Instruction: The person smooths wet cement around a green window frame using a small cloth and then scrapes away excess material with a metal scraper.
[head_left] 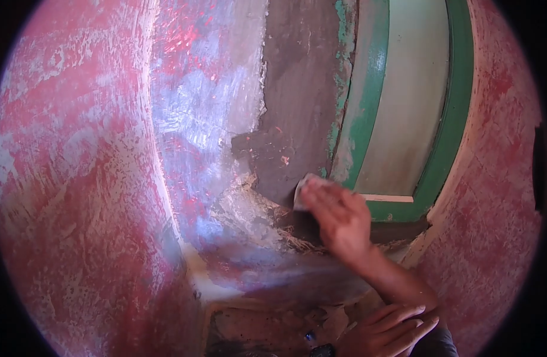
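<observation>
My right hand (pixel 339 217) presses a pale, flat scraper-like piece (pixel 299 193) against the dark grey plaster patch (pixel 297 89), near its lower end and left of the green frame's bottom corner. The fingers cover most of the piece, so its full shape is hidden. Low in the view, my left hand (pixel 389 332) lies beside my right forearm, its fingers stretched out to the right and holding nothing. A dark watch (pixel 323 351) shows at its wrist.
A green frame (pixel 372 77) with a pale panel (pixel 404 95) stands right of the patch. Flaking pink walls (pixel 77 149) flank both sides. Rough broken plaster (pixel 249 208) borders the patch's lower left. Below runs a ledge (pixel 273 271) above a brownish recess (pixel 255 324).
</observation>
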`<state>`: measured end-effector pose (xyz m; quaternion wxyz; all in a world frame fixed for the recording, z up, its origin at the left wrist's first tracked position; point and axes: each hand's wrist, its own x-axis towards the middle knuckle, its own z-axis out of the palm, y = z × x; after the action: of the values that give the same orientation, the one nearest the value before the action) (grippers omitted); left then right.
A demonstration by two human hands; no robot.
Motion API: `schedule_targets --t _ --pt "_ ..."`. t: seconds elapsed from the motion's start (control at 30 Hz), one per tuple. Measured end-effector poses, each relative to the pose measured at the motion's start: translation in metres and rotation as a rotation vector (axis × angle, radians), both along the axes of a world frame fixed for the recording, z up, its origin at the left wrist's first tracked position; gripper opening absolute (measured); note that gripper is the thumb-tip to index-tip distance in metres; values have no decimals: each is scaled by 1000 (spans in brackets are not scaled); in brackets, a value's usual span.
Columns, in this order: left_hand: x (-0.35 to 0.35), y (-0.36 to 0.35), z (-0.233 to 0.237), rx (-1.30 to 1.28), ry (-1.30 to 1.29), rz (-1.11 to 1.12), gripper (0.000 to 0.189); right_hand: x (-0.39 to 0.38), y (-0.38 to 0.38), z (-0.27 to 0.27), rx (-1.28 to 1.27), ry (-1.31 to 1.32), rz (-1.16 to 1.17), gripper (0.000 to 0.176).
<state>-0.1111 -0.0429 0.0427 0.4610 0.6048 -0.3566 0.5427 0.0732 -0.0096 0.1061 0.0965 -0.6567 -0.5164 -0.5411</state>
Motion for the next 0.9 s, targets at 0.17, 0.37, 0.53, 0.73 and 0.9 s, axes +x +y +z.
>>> schedule_targets --t 0.17,0.37,0.53,0.73,0.9 --pt "0 -1 -2 -21 13 -8 36 -9 -14 -26 -60 77 41 50" --pt "3 -3 -2 12 5 -1 35 0 7 -6 -33 -61 47 50" --pt "-2 14 2 87 43 -9 35 0 -15 -17 -83 46 5 51" --pt "-1 4 -1 44 33 -6 36 -8 2 -9 -35 7 16 52" --pt "-7 8 -2 44 85 21 36 -8 -10 -25 -42 79 1 52"
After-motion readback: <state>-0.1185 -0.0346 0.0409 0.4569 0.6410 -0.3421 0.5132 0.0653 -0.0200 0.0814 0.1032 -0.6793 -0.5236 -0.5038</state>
